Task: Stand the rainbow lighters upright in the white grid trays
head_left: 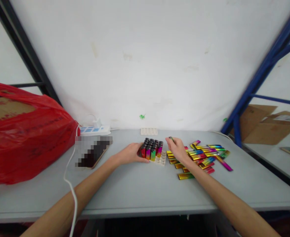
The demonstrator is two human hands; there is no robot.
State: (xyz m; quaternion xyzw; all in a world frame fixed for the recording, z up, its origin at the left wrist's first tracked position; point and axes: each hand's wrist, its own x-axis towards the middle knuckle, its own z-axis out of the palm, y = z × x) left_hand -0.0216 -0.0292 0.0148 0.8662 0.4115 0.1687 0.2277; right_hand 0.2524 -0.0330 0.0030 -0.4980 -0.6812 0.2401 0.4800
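Note:
Lighters with black tops and shiny multicoloured bodies (153,153) stand upright in rows in a white moulded tray (162,159) with round pockets. My left hand (132,153) grips the left side of this tray, the thumb along its front edge and the other fingers partly hidden behind the lighters. Several pockets at the tray's right show no lighter. Just right of the tray, my right hand (176,148) is raised with its fingers closed on a lighter (170,138); only its dark upper end shows. Below and beside that hand, loose shiny lighters (204,154) lie in a pile.
Another white tray (149,131) lies against the wall. On the left are a phone (97,153), a power strip (90,130), and a red plastic bag (31,138) holding a box. A white cable (69,181) crosses my left forearm. Cardboard boxes (265,126) sit beyond the blue frame (255,85).

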